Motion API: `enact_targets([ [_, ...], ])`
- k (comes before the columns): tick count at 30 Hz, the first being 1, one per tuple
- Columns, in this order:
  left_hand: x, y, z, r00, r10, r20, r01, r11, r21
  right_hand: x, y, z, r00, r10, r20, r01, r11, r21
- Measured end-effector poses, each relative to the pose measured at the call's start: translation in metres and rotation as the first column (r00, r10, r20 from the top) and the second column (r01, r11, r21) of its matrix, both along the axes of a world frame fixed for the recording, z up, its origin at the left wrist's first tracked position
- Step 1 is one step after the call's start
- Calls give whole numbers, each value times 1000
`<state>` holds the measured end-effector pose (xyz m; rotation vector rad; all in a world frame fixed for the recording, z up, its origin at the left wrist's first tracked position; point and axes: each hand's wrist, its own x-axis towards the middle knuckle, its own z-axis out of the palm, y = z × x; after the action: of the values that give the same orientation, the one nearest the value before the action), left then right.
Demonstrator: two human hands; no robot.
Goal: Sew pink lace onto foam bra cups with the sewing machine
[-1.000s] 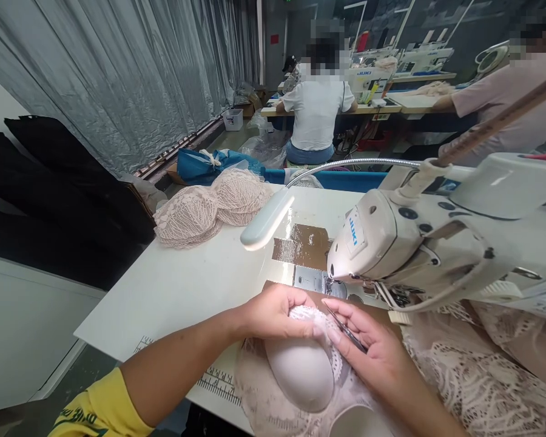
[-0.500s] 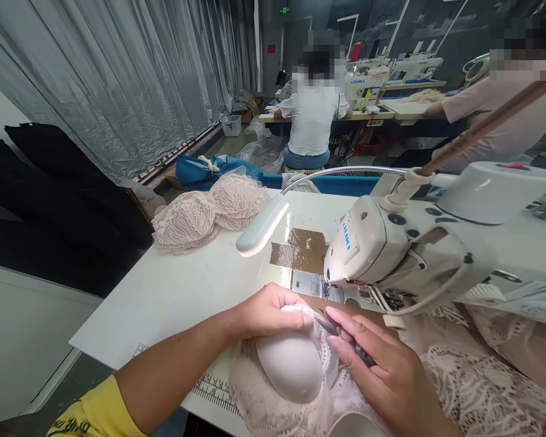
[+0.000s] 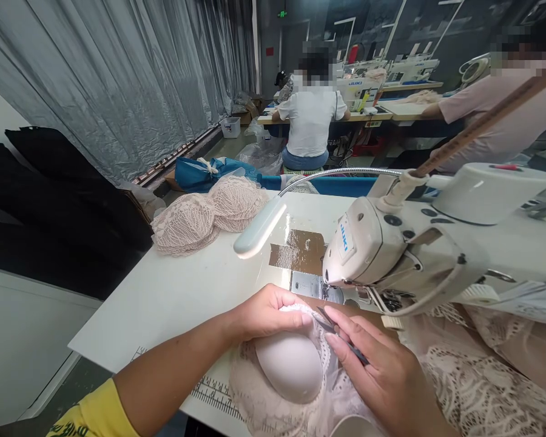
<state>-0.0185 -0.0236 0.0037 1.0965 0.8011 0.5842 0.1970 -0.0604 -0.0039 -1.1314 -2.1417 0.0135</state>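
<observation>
My left hand [image 3: 275, 315] pinches the upper lace edge of a pale bra [image 3: 289, 367], whose smooth moulded cup faces up. In my right hand [image 3: 373, 355] is a pair of thread snips [image 3: 346, 343], dark and slim, held between thumb and fingers. The snips' blades point left at the lace edge, close to my left thumb, and look slightly apart. The bra's lace and mesh spread over the table's front edge, and part of a second cup [image 3: 355, 426] shows at the bottom. Whether the blades touch the lace I cannot tell.
Just beyond my hands stands a JUKI sewing machine [image 3: 364, 243] with a lamp [image 3: 260, 229] on a bent neck. Stacked lace cups [image 3: 186, 223] lie at the table's far left. Lace fabric [image 3: 477, 382] is heaped at right. Two people sit at other machines behind.
The snips' blades look more spread than before, and my right hand has shifted very slightly. My left hand keeps its pinch on the bra. The whole view has moved a little.
</observation>
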Motion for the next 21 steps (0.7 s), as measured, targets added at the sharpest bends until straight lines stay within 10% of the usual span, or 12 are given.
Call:
enact_targets([
  [21, 4, -2, 6, 999, 42, 32, -37, 989, -140, -2, 2, -2, 995, 40, 96, -65, 957, 281],
])
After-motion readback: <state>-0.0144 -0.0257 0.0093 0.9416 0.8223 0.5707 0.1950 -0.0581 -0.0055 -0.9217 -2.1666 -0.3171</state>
